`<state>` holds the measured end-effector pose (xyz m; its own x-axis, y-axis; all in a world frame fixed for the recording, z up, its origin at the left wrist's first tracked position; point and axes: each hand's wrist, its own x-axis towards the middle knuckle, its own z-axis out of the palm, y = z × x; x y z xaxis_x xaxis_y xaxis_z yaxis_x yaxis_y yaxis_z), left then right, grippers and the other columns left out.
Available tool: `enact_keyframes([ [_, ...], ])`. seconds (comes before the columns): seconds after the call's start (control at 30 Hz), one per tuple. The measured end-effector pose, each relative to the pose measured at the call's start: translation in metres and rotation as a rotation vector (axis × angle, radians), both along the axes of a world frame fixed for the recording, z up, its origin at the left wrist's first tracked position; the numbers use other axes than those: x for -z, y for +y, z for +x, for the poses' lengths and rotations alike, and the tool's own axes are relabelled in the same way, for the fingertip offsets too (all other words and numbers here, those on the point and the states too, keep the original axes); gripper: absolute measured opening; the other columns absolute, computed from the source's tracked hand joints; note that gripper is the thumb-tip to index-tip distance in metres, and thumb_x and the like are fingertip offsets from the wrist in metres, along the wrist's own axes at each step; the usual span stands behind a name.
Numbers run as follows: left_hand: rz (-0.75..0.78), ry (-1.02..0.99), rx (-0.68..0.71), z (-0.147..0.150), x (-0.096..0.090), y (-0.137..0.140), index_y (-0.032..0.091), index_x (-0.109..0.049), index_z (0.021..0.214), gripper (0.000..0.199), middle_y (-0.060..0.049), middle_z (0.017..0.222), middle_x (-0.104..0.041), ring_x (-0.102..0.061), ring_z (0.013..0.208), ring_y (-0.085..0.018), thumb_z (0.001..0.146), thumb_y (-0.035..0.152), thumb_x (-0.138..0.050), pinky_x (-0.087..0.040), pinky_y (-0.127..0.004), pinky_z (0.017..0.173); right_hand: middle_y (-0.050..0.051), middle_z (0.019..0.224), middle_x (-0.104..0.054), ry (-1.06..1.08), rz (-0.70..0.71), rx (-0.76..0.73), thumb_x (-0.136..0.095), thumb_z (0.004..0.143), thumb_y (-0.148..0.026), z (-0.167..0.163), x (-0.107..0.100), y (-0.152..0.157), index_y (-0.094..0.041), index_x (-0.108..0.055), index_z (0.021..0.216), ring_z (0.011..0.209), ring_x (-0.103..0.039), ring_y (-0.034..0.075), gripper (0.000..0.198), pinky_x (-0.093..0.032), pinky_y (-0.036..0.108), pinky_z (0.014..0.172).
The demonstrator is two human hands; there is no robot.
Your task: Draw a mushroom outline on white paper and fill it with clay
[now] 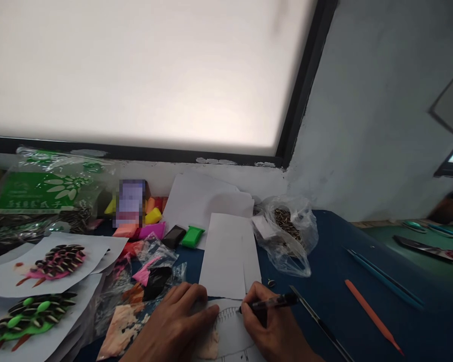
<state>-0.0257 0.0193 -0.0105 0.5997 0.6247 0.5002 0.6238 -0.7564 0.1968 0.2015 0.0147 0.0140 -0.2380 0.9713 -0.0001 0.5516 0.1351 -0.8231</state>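
In my right hand (270, 322) is a black pen (274, 301), gripped with its tip down on a white sheet of paper (234, 337). Dark lines form a curved outline with rows of short strokes on that sheet. My left hand (181, 317) lies flat at the sheet's left side, fingers stretched out and the thumb on the paper. Under and beside it is a piece of peach-coloured clay (123, 327), partly hidden by the hand. Just beyond the drawing stand blank white papers (226, 256).
Left are papers with seed-covered clay hedgehogs (58, 261) and a green seed bag (41, 193). Clay packets, including a green one (192, 236), lie behind my left hand. Right are a plastic bag of seeds (287, 226), tweezers (320, 322), an orange tool (373, 317) and a blue tool (385, 279).
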Motion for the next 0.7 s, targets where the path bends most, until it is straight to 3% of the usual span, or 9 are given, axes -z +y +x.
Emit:
enact_keyframes([
  [0.2, 0.037, -0.007, -0.001, -0.0003, 0.0017, 0.0006, 0.026, -0.065, 0.113, 0.018, -0.008, 0.103, -0.062, -0.057, 0.085, -0.024, 0.097, 0.024, -0.055, -0.047, -0.031, 0.07, -0.003, 0.063, -0.048, -0.008, 0.012, -0.006, -0.05, 0.088, -0.031, 0.0023, 0.0033, 0.0003, -0.023, -0.044, 0.075, 0.057, -0.048, 0.015, 0.016, -0.033, 0.025, 0.054],
  [0.7, 0.021, 0.007, -0.001, -0.0005, -0.0007, 0.0001, 0.027, -0.065, 0.113, 0.026, -0.008, 0.105, -0.062, -0.057, 0.087, -0.024, 0.095, 0.013, -0.052, -0.047, -0.032, 0.071, -0.003, 0.062, -0.046, -0.014, 0.028, -0.003, -0.049, 0.086, -0.032, 0.0014, 0.0059, 0.0002, -0.023, -0.043, 0.074, 0.058, -0.048, 0.015, 0.016, -0.034, 0.025, 0.054],
])
